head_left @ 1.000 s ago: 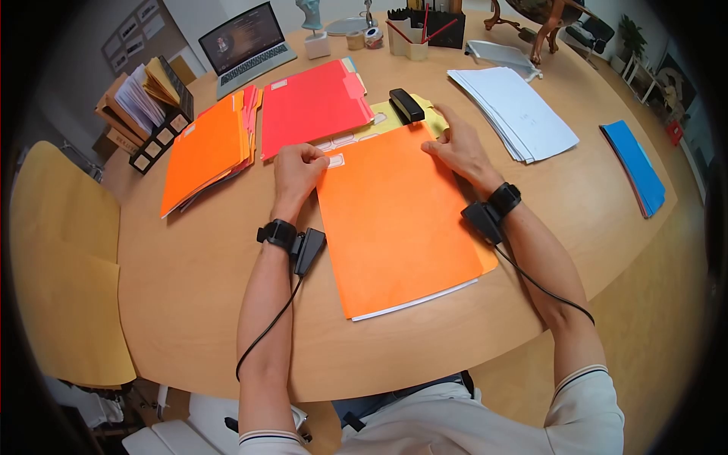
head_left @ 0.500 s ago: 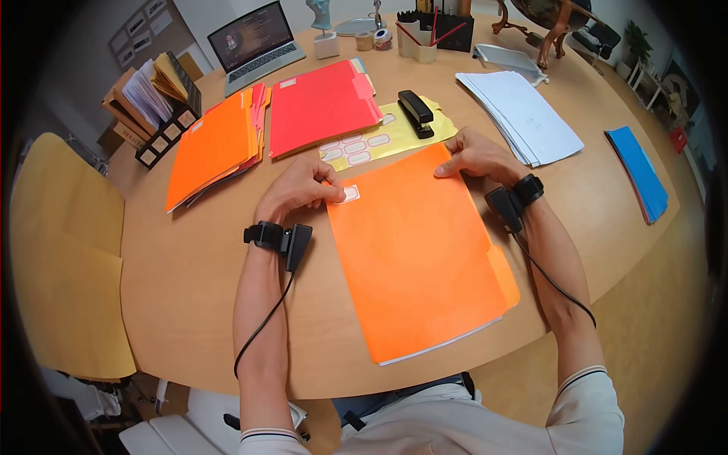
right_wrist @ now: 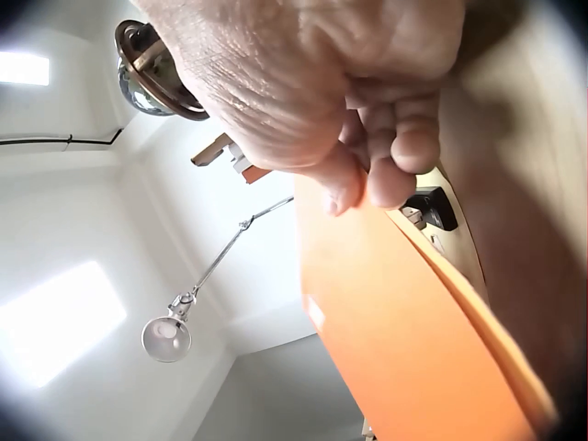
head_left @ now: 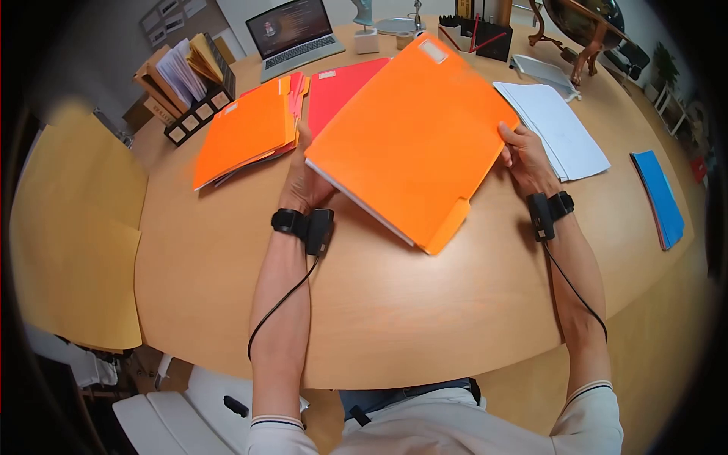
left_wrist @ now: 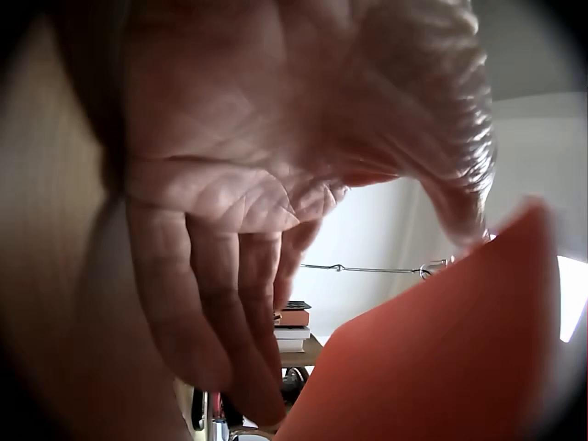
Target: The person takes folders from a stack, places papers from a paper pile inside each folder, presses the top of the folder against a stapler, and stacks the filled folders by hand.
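An orange folder (head_left: 413,140) with white paper showing at its lower left edge hangs tilted above the table. My right hand (head_left: 528,161) pinches its right edge, thumb on the front face and fingers behind; the right wrist view shows this grip on the folder (right_wrist: 404,331) up close. By the opposite edge is my left hand (head_left: 307,178), partly hidden by the folder in the head view. Its fingers (left_wrist: 207,294) are extended and apart from the folder (left_wrist: 441,340) in the left wrist view. A black stapler (right_wrist: 434,209) shows beyond the folder in the right wrist view.
A stack of orange folders (head_left: 250,136) and a red folder (head_left: 341,87) lie at the left. White papers (head_left: 557,133) and blue folders (head_left: 657,199) lie to the right. A file holder (head_left: 199,114), laptop (head_left: 299,47) and pen holder (head_left: 459,38) stand farther back.
The orange folder has been lifted and turned clockwise, so its label now sits at the top. My left hand has let go of the label corner; my right hand holds the right edge.
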`<action>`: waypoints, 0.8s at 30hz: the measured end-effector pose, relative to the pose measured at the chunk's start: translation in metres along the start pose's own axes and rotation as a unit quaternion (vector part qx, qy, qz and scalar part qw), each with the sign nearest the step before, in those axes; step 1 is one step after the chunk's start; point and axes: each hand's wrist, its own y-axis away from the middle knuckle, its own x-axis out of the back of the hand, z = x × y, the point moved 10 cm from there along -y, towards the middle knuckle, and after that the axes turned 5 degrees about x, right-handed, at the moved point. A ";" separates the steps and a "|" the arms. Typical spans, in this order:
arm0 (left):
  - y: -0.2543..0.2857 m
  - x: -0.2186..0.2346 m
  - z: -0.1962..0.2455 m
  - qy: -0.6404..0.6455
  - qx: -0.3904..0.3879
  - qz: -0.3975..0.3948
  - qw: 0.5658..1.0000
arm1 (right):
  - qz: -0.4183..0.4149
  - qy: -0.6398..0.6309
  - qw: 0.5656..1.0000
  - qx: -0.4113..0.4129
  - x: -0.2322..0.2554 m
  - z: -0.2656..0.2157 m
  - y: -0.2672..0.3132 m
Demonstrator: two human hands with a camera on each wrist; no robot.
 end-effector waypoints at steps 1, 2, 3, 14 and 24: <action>0.003 -0.009 0.004 0.000 -0.001 0.003 1.000 | -0.003 0.000 1.000 -0.001 0.001 0.002 -0.001; 0.007 -0.016 0.006 0.026 0.003 -0.002 1.000 | 0.009 -0.005 1.000 0.007 0.005 0.001 -0.001; 0.010 -0.021 0.007 0.052 0.007 -0.007 0.999 | 0.020 -0.010 1.000 0.016 0.008 0.000 -0.001; 0.010 -0.052 -0.034 -0.252 0.205 -0.036 0.945 | 0.012 -0.071 0.995 0.068 -0.008 -0.010 0.005; 0.002 0.076 0.043 -0.019 -0.021 0.213 0.977 | -0.043 -0.016 0.999 0.023 -0.022 -0.008 0.011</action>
